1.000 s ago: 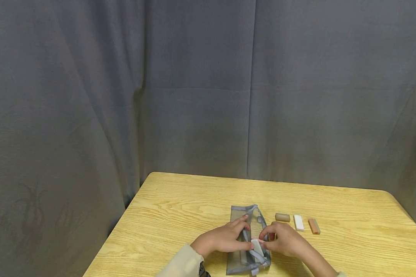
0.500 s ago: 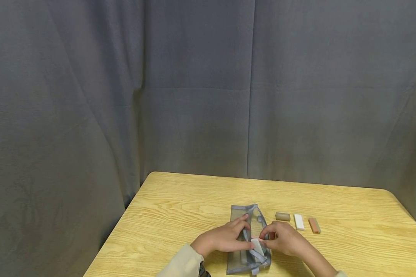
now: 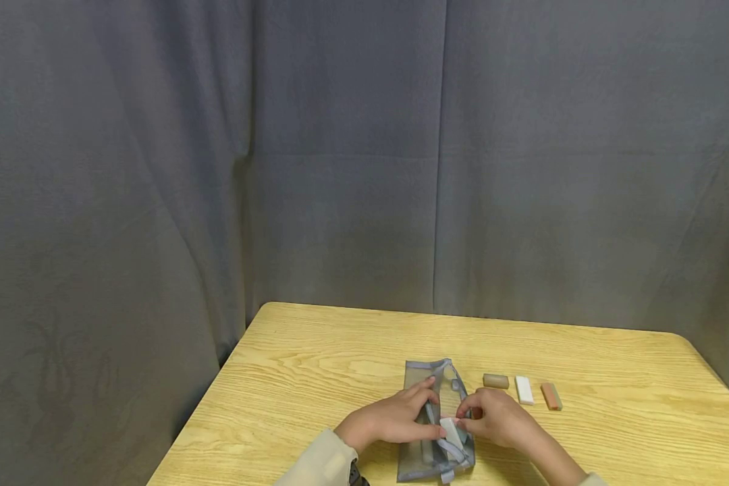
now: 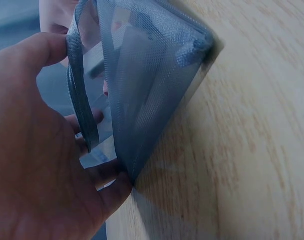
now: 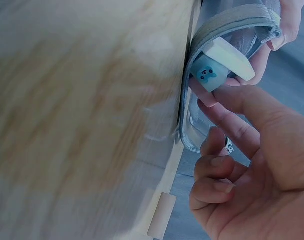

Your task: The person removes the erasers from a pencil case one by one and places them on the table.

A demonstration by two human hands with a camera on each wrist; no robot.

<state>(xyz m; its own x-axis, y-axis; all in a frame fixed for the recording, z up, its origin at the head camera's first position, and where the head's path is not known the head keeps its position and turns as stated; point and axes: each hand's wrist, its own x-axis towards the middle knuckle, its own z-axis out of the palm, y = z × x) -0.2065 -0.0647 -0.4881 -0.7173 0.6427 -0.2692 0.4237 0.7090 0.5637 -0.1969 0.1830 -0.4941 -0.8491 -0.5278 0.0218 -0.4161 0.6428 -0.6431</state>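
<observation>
Seemingly partway: holding the near mesh pouch (image 3: 414, 460) with the left grip (image 3: 395, 420), pinching a pink block (image 5: 199, 90) in its mouth with the right grip (image 3: 498, 420), beside teal block (image 5: 212, 71) and white block (image 5: 231, 60), leaving three loose blocks (image 3: 524, 391) on the tabletop (image 3: 638, 405) farther right.

On the yellow wood-grain desk (image 3: 316, 351), a grey mesh pouch (image 3: 414, 460) lies with a white oblong block (image 5: 231, 60) and a pale-blue block (image 5: 212, 74) inside its opening, and to its right sit a brown stubby block (image 3: 495, 381), then a white flat block (image 3: 524, 390), then an orange-and-green oblong block (image 3: 551, 396).
</observation>
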